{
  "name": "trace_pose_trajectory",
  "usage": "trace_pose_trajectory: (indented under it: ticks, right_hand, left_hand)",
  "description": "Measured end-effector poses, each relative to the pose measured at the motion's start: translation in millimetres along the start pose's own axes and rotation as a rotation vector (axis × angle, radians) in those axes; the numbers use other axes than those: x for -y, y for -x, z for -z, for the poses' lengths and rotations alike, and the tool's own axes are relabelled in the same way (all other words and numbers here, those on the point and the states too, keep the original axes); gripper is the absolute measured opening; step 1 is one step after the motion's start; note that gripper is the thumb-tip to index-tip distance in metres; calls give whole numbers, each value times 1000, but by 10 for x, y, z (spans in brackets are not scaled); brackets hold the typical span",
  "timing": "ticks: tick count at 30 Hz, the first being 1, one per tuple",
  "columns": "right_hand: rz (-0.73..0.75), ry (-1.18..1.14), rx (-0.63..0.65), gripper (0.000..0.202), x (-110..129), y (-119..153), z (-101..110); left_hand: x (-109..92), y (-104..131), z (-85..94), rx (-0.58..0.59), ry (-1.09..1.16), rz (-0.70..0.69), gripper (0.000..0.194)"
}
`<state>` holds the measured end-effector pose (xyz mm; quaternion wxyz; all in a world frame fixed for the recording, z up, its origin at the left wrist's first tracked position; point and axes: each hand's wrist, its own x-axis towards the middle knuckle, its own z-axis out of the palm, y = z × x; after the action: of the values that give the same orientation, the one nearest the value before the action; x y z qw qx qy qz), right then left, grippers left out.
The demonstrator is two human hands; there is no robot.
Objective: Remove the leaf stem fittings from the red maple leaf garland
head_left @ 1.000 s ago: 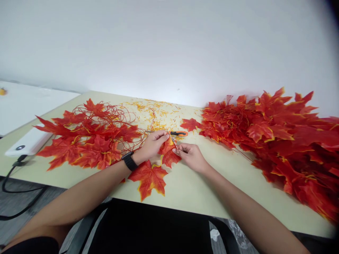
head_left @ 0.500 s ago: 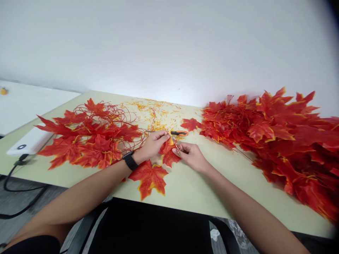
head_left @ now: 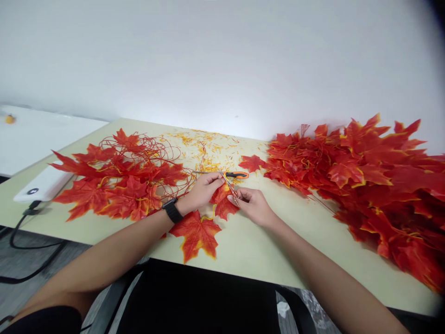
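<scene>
Small metal scissors (head_left: 232, 189) are in my right hand (head_left: 255, 205), whose fingers are closed around the handles; the blades point up and left toward my other hand. My left hand (head_left: 206, 188), with a black watch on the wrist, pinches the upper edge of a red artificial maple leaf (head_left: 224, 206) by the blade tips. Whether the blades are closed on anything is too small to make out. Another maple leaf (head_left: 197, 234) with yellow edges lies flat in front, joined by a yellow stem. Just behind the hands lies an orange-and-black handled tool (head_left: 237, 175).
Red leaves with tangled red string (head_left: 156, 150) lie at the left, beside a white power bank (head_left: 41, 188) with a black cable. A large heap of maple leaves (head_left: 368, 171) covers the right side. Yellow and orange clippings (head_left: 205, 139) are scattered toward the wall.
The view has shifted slightly, so everything sits a little further right. Both hands keep their holds on the leaf and the scissors, nearly unmoved.
</scene>
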<state>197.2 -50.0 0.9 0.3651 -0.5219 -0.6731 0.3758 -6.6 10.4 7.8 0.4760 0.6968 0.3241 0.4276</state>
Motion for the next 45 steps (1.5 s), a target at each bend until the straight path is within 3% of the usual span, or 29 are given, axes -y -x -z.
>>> trace_pose_trajectory:
  ticks: [19, 29, 33, 40, 44, 45]
  right_hand:
    - [-8, 0, -25, 62, -23, -14, -7]
    - [38, -101, -363, 60, 32, -82, 174]
    - [52, -145, -431, 60, -25, -119, 237]
    - [84, -123, -495, 59, -106, -150, 271]
    - [86, -124, -535, 58, -152, -182, 288]
    - [85, -126, -545, 57, -159, -196, 291]
  left_hand:
    - [14, 3, 7, 15, -38, 9, 25]
    - [-42, -4, -1, -46, 36, 4, 35]
    - [-26, 5, 3, -73, 22, -3, 35]
    - [40, 45, 13, -103, -210, -80, 25]
    - [49, 56, 2, -152, -396, -107, 9]
    - [34, 63, -3, -171, -444, -141, 17]
